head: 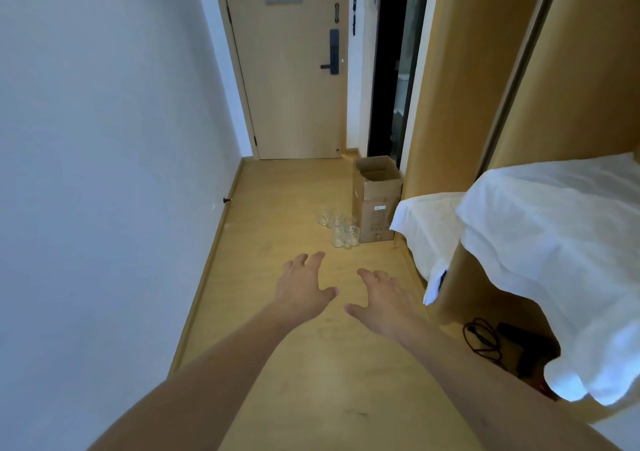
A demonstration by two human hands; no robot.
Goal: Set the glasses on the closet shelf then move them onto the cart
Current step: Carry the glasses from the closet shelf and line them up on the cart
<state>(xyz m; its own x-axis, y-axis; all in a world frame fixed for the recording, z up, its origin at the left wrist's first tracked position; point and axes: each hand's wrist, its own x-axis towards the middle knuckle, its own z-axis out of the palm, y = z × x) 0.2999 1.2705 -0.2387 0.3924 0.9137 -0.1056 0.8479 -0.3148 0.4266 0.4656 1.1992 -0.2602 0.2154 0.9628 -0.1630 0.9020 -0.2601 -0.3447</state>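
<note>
Several clear glasses (339, 227) stand in a cluster on the wooden floor, just left of an open cardboard box (377, 205). My left hand (303, 288) and my right hand (384, 298) are stretched out in front of me, fingers spread and empty, well short of the glasses. On the right is the wooden closet (571, 80), with a shelf draped in white cloth (554, 229) and another cloth-covered level (426, 222) beyond it. No cart is in view.
A narrow hallway runs ahead, with a white wall (104, 173) on the left and a closed wooden door (294, 70) at the end. A dark doorway (391, 70) opens beside the door. A black cable (481, 340) lies low in the closet.
</note>
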